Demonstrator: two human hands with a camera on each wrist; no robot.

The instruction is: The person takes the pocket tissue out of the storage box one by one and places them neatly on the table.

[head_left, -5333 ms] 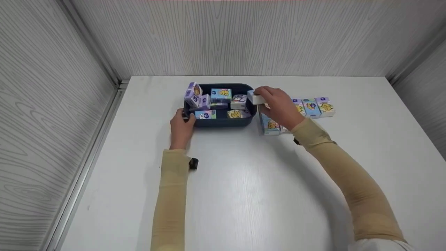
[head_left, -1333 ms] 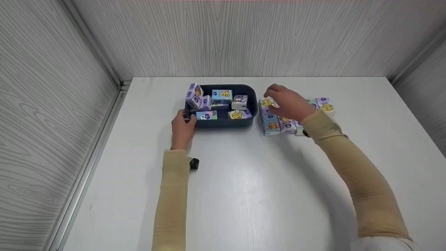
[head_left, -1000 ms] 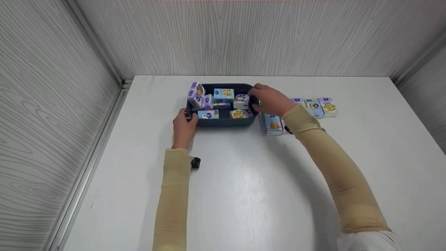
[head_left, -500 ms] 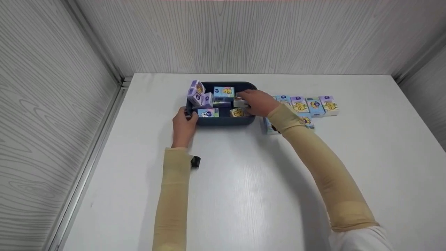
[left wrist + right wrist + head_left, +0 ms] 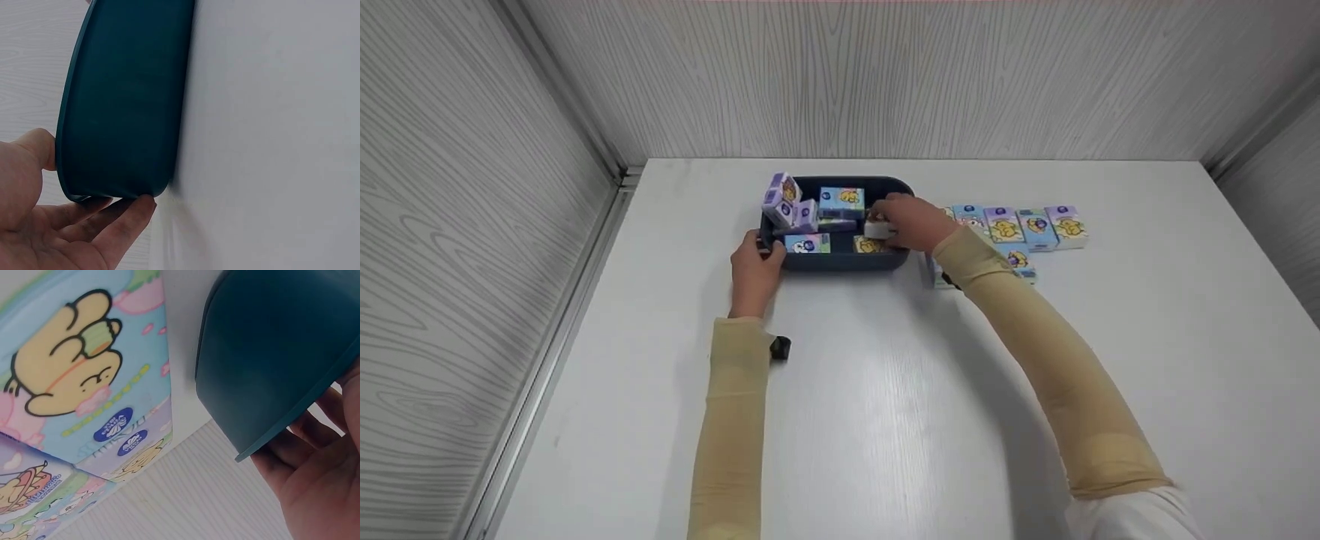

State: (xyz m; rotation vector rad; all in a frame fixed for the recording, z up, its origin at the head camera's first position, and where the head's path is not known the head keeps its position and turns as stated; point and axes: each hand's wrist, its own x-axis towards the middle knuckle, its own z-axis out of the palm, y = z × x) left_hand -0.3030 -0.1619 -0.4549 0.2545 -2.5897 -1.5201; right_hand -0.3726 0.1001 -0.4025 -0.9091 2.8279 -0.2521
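A dark teal plastic basin (image 5: pixel 844 262) with several small tissue packs in it stands toward the back of the table. My left hand (image 5: pixel 755 277) grips the basin's left end; in the left wrist view its thumb lies at the rim and its fingers press the outer wall (image 5: pixel 126 101). Reaching over the right rim, my right hand (image 5: pixel 921 223) pinches a tissue pack (image 5: pixel 877 229) inside the basin. The basin's wall (image 5: pixel 270 354) hides that pack in the right wrist view. A purple tissue pack (image 5: pixel 780 201) leans up at the basin's left end.
Right of the basin, more tissue packs (image 5: pixel 1039 229) lie side by side in two rows, partly covered by the right hand and forearm. Wood-grain panels (image 5: pixel 840 82) stand behind and at both sides of the white table (image 5: pixel 840 420).
My right hand let go of a tissue pack at the rows on the right, then moved left into the basin and took hold of another. The left hand stays on the basin.
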